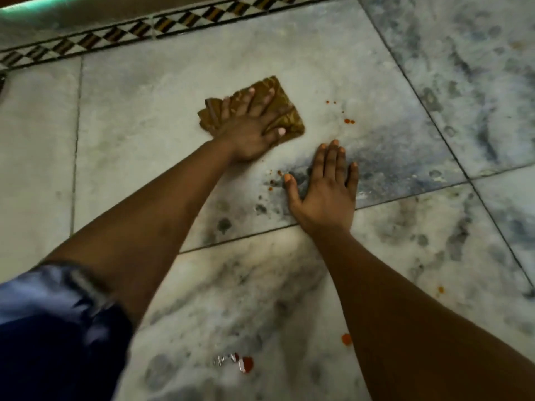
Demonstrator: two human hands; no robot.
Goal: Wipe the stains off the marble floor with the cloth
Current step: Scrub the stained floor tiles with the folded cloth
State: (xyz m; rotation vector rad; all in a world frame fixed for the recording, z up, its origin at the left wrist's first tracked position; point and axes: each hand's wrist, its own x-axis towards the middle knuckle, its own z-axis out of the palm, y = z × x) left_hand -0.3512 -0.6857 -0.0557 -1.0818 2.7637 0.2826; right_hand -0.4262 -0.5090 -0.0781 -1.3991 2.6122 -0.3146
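Red stains (246,363) lie nearest; left hand (249,134) fingers (262,104) press flat on the cloth (252,108).

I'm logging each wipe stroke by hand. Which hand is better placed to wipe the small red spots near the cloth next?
The left hand. It already presses flat on the brown cloth, just beside the red spots. The right hand lies bare and flat on the marble floor, holding nothing.
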